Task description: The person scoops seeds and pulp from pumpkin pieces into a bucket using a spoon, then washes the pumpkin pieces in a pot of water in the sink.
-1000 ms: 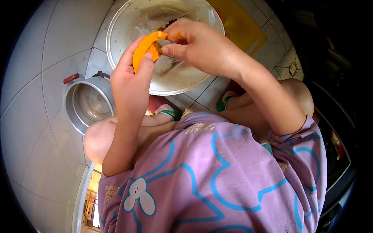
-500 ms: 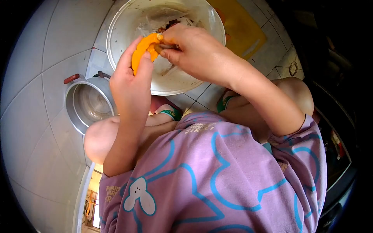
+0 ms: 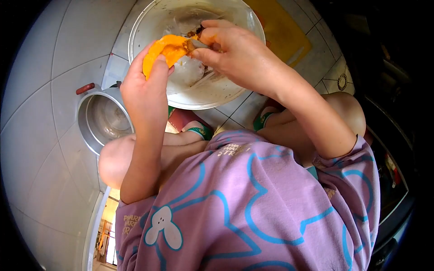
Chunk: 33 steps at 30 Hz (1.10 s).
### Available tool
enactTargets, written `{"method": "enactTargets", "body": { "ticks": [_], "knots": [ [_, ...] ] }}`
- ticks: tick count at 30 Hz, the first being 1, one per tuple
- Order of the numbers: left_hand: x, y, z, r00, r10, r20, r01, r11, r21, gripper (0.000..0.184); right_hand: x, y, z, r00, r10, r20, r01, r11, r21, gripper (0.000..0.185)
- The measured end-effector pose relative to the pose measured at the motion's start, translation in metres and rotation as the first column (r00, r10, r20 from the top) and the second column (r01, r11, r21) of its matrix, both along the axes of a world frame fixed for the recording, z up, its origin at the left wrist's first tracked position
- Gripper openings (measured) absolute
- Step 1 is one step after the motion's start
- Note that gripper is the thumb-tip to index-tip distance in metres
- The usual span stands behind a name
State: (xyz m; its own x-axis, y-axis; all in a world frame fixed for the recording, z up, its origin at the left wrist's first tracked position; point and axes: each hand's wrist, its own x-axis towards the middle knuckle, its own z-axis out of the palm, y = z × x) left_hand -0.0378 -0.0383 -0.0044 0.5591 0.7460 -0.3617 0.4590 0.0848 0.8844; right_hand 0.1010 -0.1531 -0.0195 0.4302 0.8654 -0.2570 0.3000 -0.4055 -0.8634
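Observation:
My left hand (image 3: 145,83) grips a curved piece of orange pumpkin (image 3: 159,50), thumb on the near side and fingers behind it. The hollow inner face of the piece is turned toward my right hand (image 3: 233,52). That hand pinches a spoon (image 3: 199,44) whose metal end touches the right end of the pumpkin; brownish pulp clings to it there, and its handle is hidden in my palm. Both hands are above a large white tub (image 3: 194,101) with a plastic bag (image 3: 187,72) and dark scraps inside.
An aluminium pot (image 3: 90,122) with a red-brown handle (image 3: 85,88) stands on the left by the tiled wall (image 3: 31,86). Beyond the tub on the right lies a yellow mat (image 3: 294,45). A floor drain (image 3: 342,81) is farther right. My sandalled foot (image 3: 199,130) is close under the tub.
The pumpkin piece has moved slightly left and tilted, so more of its inside shows. My right hand has drawn a little right with the spoon, now carrying pulp at its end.

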Motion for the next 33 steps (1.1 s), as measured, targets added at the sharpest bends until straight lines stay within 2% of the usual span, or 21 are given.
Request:
{"method": "enactTargets", "body": {
  "ticks": [3, 5, 7, 8, 9, 10, 11, 12, 14, 15, 17, 18, 20, 24, 26, 27, 29, 30, 32, 33],
  "knots": [
    [-0.002, -0.001, -0.001, 0.999, 0.013, 0.031, -0.013, 1.0, -0.008, 0.033, -0.007, -0.001, -0.011, 1.0, 0.004, -0.014, -0.003, 0.996, 0.085, 0.028],
    [-0.005, -0.002, -0.002, 0.999, -0.05, 0.001, 0.05, 0.997, 0.062, 0.033, -0.01, -0.003, -0.021, 0.999, 0.002, -0.042, 0.004, 0.991, 0.135, 0.029],
    [-0.004, 0.007, 0.002, 0.998, 0.015, 0.059, -0.017, 0.999, 0.032, 0.033, -0.006, -0.003, -0.03, 0.953, -0.001, 0.302, -0.043, 0.989, 0.139, 0.03],
    [-0.004, 0.013, 0.004, 0.99, 0.082, 0.115, -0.083, 0.997, -0.001, 0.033, -0.005, -0.004, -0.031, 0.954, 0.0, 0.3, -0.044, 0.989, 0.142, 0.03],
    [-0.005, 0.017, 0.006, 0.99, 0.082, 0.116, -0.083, 0.997, 0.001, 0.033, -0.002, -0.005, -0.026, 0.987, -0.047, 0.154, 0.039, 0.998, 0.056, 0.03],
    [-0.007, 0.021, 0.007, 0.983, 0.128, 0.133, -0.117, 0.989, -0.088, 0.033, -0.001, -0.005, -0.022, 0.994, -0.107, 0.01, 0.107, 0.993, -0.04, 0.031],
    [-0.008, 0.024, 0.009, 0.974, 0.175, 0.146, -0.148, 0.973, -0.177, 0.033, 0.0, -0.005, -0.021, 0.996, -0.09, 0.008, 0.09, 0.995, -0.048, 0.034],
    [-0.007, 0.026, 0.011, 0.973, 0.176, 0.146, -0.15, 0.973, -0.176, 0.033, -0.001, -0.004, -0.018, 0.996, -0.088, 0.007, 0.089, 0.995, -0.047, 0.034],
    [-0.008, 0.03, 0.014, 0.972, 0.199, 0.125, -0.138, 0.913, -0.384, 0.033, -0.005, -0.003, -0.015, 0.992, -0.128, 0.015, 0.129, 0.991, -0.044, 0.031],
    [-0.009, 0.032, 0.014, 0.972, 0.197, 0.124, -0.137, 0.913, -0.384, 0.033, -0.005, -0.002, -0.015, 0.991, -0.13, 0.014, 0.13, 0.99, -0.044, 0.031],
    [-0.011, 0.039, 0.012, 0.968, 0.231, 0.1, -0.149, 0.847, -0.51, 0.033, -0.001, 0.0, -0.016, 0.999, -0.036, 0.038, 0.039, 0.995, -0.096, 0.032],
    [-0.011, 0.04, 0.012, 0.968, 0.229, 0.1, -0.148, 0.848, -0.51, 0.033, -0.001, 0.0, -0.02, 0.999, -0.038, 0.038, 0.041, 0.995, -0.096, 0.032],
    [-0.012, 0.043, 0.011, 0.949, 0.3, 0.097, -0.171, 0.749, -0.64, 0.035, -0.005, -0.001, -0.029, 0.993, -0.087, 0.078, 0.095, 0.99, -0.107, 0.034],
    [-0.012, 0.044, 0.016, 0.943, 0.311, 0.115, -0.143, 0.694, -0.706, 0.038, 0.001, 0.0, -0.01, 0.999, -0.016, -0.036, 0.008, 0.978, -0.206, 0.037],
    [-0.013, 0.044, 0.015, 0.936, 0.32, 0.146, -0.109, 0.659, -0.744, 0.04, -0.002, -0.001, 0.004, 0.985, -0.156, -0.079, 0.138, 0.969, -0.203, 0.036],
    [-0.013, 0.043, 0.016, 0.935, 0.322, 0.146, -0.11, 0.659, -0.744, 0.04, -0.003, -0.002, 0.005, 0.985, -0.154, -0.079, 0.135, 0.97, -0.203, 0.036],
    [-0.011, 0.039, 0.018, 0.951, 0.284, 0.119, -0.119, 0.695, -0.709, 0.04, -0.006, -0.004, 0.005, 0.97, -0.237, -0.061, 0.237, 0.972, 0.0, 0.031],
    [-0.01, 0.038, 0.019, 0.951, 0.286, 0.118, -0.12, 0.694, -0.709, 0.04, -0.008, -0.005, 0.006, 0.97, -0.236, -0.062, 0.236, 0.972, -0.001, 0.031],
    [-0.009, 0.034, 0.021, 0.976, 0.203, 0.085, -0.107, 0.777, -0.621, 0.041, -0.013, -0.008, 0.009, 0.951, -0.189, -0.245, 0.224, 0.966, 0.126, 0.024],
    [-0.008, 0.032, 0.024, 0.976, 0.203, 0.084, -0.107, 0.776, -0.622, 0.041, -0.015, -0.009, 0.008, 0.951, -0.189, -0.245, 0.225, 0.966, 0.124, 0.024]
  ]
}}
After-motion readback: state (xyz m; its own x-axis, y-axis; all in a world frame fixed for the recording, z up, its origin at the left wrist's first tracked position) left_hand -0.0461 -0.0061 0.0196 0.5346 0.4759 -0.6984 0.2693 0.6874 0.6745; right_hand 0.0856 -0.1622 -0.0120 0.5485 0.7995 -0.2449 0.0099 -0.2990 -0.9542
